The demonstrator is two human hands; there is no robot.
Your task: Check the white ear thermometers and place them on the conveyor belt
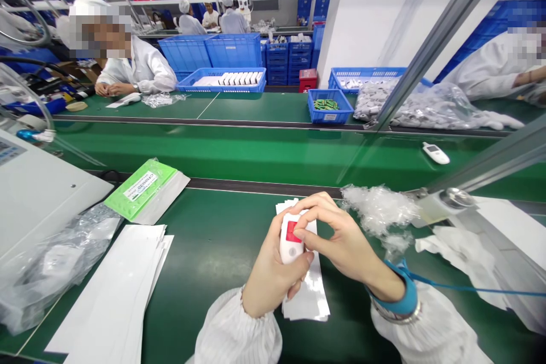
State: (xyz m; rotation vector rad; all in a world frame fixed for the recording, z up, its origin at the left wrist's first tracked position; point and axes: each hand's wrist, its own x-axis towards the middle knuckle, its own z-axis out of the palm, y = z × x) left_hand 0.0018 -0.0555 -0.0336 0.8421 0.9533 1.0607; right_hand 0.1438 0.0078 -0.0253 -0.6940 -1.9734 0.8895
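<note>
The left hand (271,273) wraps around the white device (290,250), held above a paper stack (306,296) at bottom center. The right fingers (318,205) close narrowly on its red patch (293,232). A second device (435,153) lies on the belt (256,153), right of center. White boxes (239,78) sit in a crate (222,87), upper middle. The green packet's (160,179) label (139,186), at left, is unreadable.

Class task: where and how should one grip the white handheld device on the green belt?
Grip the white handheld device at its narrow middle, from above, thumb and fingers on the long sides: it lies flat, elongated and apart from other things.
</note>
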